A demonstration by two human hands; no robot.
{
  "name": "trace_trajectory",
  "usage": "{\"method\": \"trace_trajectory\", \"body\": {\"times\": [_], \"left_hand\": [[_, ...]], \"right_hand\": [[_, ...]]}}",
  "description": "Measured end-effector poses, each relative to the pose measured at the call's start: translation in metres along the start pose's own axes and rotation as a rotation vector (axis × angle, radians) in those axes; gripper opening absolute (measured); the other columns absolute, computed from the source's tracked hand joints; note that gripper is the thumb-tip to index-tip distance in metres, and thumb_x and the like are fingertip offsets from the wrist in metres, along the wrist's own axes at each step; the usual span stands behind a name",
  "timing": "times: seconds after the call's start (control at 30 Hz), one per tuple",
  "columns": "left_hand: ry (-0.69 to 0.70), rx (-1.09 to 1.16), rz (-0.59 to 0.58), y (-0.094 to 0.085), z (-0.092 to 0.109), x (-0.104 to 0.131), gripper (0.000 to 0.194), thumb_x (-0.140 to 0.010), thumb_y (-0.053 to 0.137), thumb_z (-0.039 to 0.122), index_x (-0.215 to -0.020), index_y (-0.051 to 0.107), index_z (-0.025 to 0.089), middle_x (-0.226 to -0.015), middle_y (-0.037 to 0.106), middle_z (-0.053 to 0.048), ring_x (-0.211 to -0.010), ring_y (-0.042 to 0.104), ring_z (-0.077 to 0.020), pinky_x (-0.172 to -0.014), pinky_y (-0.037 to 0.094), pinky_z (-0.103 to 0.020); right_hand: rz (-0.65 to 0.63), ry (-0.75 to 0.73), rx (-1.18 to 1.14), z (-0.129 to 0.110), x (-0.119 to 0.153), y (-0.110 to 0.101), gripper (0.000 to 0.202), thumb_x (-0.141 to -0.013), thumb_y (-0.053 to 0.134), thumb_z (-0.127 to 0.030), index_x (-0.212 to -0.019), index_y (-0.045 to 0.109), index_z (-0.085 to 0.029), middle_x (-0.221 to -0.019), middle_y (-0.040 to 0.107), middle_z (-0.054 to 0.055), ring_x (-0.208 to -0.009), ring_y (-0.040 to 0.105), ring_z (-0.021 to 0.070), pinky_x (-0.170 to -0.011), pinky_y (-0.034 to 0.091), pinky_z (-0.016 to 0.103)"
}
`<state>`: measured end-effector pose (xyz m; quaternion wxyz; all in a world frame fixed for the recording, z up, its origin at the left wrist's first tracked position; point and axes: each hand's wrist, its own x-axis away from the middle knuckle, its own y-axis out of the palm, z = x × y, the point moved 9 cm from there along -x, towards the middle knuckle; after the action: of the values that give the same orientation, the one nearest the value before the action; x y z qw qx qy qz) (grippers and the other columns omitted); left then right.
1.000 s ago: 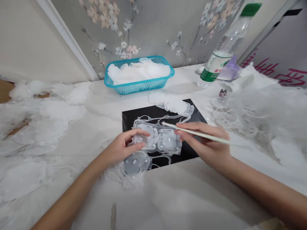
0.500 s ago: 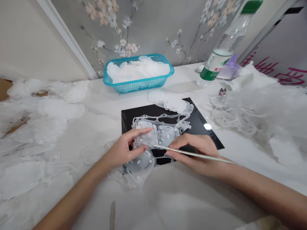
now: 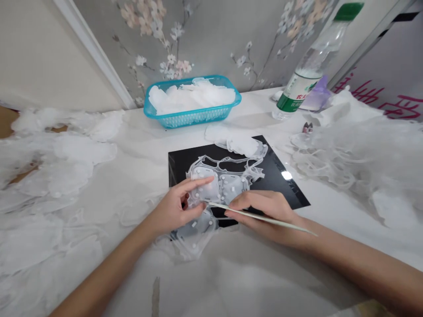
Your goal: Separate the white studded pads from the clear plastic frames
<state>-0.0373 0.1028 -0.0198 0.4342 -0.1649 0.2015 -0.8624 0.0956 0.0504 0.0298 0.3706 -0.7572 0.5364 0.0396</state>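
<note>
A translucent moulded sheet (image 3: 233, 187) with rounded pieces and thin looping edges lies on a black square board (image 3: 280, 176), its lower part hanging past the near edge. My left hand (image 3: 181, 202) rests on the sheet's left side, index finger and thumb spread apart and pressing on it. In my right hand (image 3: 264, 211) a thin pale green stick-like tool (image 3: 271, 221) is pinched, its tip on the sheet close to my left thumb. Loose whitish pieces (image 3: 243, 145) lie at the board's back edge.
Behind the board stands a blue basket (image 3: 194, 119) filled with white pieces. A water bottle (image 3: 299, 83) with a green cap is at the back right, beside a small cat-like figure (image 3: 307, 127). Translucent sheets are heaped at left (image 3: 59, 163) and right (image 3: 373, 158).
The sheet and my left hand have shifted slightly right. My right hand has turned a little, and the tool's tip has moved slightly right and down.
</note>
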Motion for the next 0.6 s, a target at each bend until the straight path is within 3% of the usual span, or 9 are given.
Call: {"method": "trace_trajectory", "body": {"times": [0.2,0.6], "left_hand": [[0.001,-0.001,0.011,0.002,-0.001,0.0,0.049,-0.077,0.056,0.018,-0.126,0.053,0.023,-0.118,0.057,-0.008,-0.101,0.059,-0.0215,-0.077,0.049,-0.026],[0.021,0.0,0.063,0.004,0.007,0.003,0.048,-0.08,0.053,0.016,-0.127,0.052,0.023,-0.109,0.058,-0.007,-0.101,0.057,-0.0205,-0.081,0.049,-0.027]], "right_hand": [[-0.024,-0.064,0.059,-0.008,0.0,0.006,0.013,-0.092,0.048,-0.011,-0.081,0.053,-0.014,-0.073,0.058,0.003,-0.061,0.053,0.0096,-0.058,0.04,0.019],[-0.054,-0.068,0.188,-0.011,0.002,0.017,0.02,-0.094,0.041,-0.013,-0.078,0.054,-0.012,-0.067,0.053,0.004,-0.058,0.049,0.0112,-0.055,0.039,0.02]]}}
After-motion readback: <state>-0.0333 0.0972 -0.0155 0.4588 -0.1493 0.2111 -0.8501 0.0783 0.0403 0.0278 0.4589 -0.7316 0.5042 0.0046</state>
